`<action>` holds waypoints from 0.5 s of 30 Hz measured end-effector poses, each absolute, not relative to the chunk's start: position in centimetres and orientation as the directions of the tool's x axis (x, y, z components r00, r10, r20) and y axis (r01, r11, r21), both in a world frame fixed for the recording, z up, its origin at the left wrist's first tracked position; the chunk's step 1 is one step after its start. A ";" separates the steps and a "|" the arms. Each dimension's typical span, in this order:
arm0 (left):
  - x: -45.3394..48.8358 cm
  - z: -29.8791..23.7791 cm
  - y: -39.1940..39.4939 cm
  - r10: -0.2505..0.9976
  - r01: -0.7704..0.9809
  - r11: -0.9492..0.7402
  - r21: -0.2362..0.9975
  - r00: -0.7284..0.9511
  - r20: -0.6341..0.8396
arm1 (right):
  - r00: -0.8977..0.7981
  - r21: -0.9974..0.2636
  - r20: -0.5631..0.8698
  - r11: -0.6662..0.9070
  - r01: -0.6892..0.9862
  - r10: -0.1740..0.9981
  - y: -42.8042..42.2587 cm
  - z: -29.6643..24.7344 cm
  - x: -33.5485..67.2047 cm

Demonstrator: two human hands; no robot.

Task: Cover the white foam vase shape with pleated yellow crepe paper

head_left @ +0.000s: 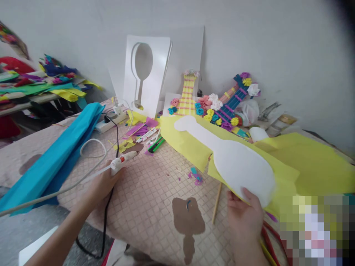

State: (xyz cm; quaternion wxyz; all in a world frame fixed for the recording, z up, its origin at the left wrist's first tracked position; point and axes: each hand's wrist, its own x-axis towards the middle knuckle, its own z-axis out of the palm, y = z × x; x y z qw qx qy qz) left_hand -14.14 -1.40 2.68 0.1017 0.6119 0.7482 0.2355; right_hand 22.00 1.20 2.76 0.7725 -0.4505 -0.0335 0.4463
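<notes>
My left hand (107, 183) is wrapped round a white hot glue gun (118, 164), whose nozzle points to the right over the table; a glue stick juts from its back. My right hand (245, 210) grips the near edge of a white guitar-shaped cutout (241, 166), thumb on top and fingers beneath. Under the cutout lies yellow crepe paper (183, 146), spreading to the right. A thin wooden stick (217, 203) rests on the table just left of my right hand. A green box cutter (156, 144) lies beyond the glue gun.
Folded blue paper (55, 159) lies along the left side. A power strip (110, 122) with cords stands behind the glue gun. White boards (163, 48) lean on the wall beside decorated paper guitars (188, 94). Paper scraps (195, 175) dot the patterned tablecloth (155, 207).
</notes>
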 end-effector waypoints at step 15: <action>-15.7 2.5 -4.2 0.939 0.933 0.163 0.321 -0.247 0.241 | 0.573 -0.696 -0.319 0.224 -0.683 0.755 1.1 3.1 22.0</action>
